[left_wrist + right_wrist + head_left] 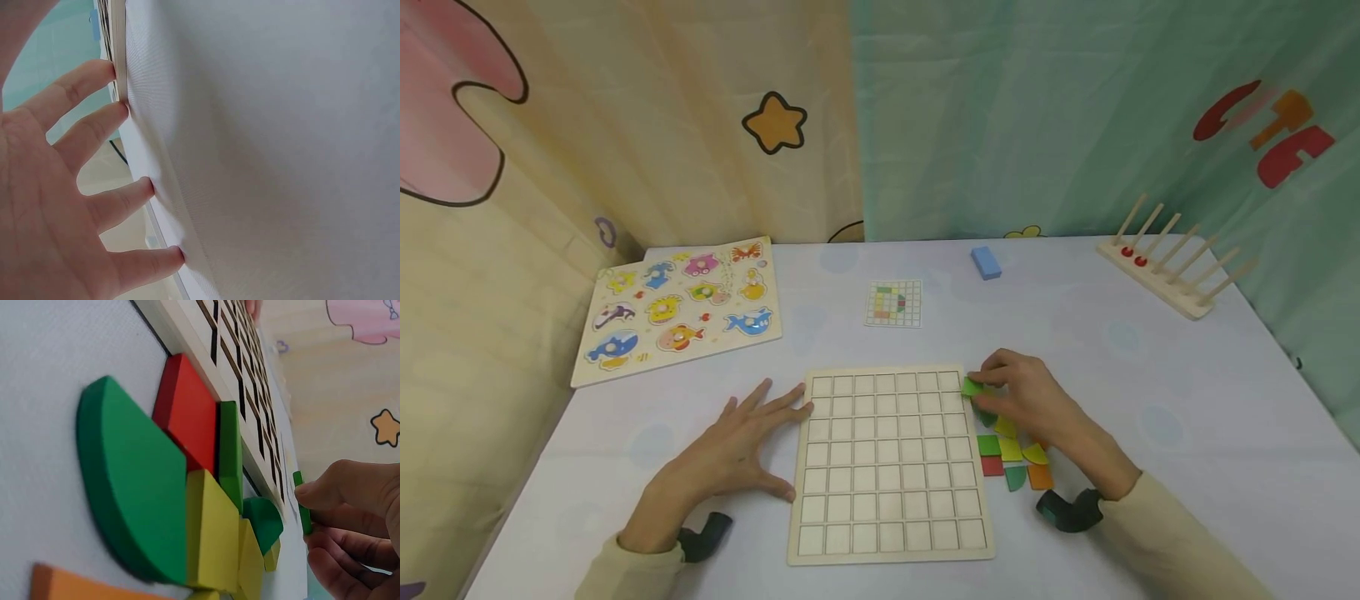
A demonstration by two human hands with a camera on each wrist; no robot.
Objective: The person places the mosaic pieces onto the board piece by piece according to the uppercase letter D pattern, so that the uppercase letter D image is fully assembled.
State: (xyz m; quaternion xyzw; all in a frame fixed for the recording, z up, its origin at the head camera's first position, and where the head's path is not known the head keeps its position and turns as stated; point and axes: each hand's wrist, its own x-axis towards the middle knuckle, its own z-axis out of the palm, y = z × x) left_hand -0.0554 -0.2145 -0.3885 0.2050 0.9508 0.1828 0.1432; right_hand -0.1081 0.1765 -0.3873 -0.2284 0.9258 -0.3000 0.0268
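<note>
A pale wooden grid board (891, 467) of square cells lies on the table. My left hand (733, 446) spreads its fingers at the board's left edge, fingertips and thumb right at the rim. My right hand (1026, 396) pinches a light green square tile (302, 503) between thumb and fingers by the board's upper right corner. Under and in front of that hand lies a cluster of loose tiles: a red square (992, 466), a green square (988, 445), yellow squares (1011, 450), a dark green quarter-round (1016, 477) and an orange square (1041, 477).
A small pattern card (893, 303) lies behind the board. A blue block (986, 262) sits farther back. An animal knob puzzle (677, 312) stands at the back left, a peg rack (1157, 275) with two red beads at the back right. Curtains hang behind the table.
</note>
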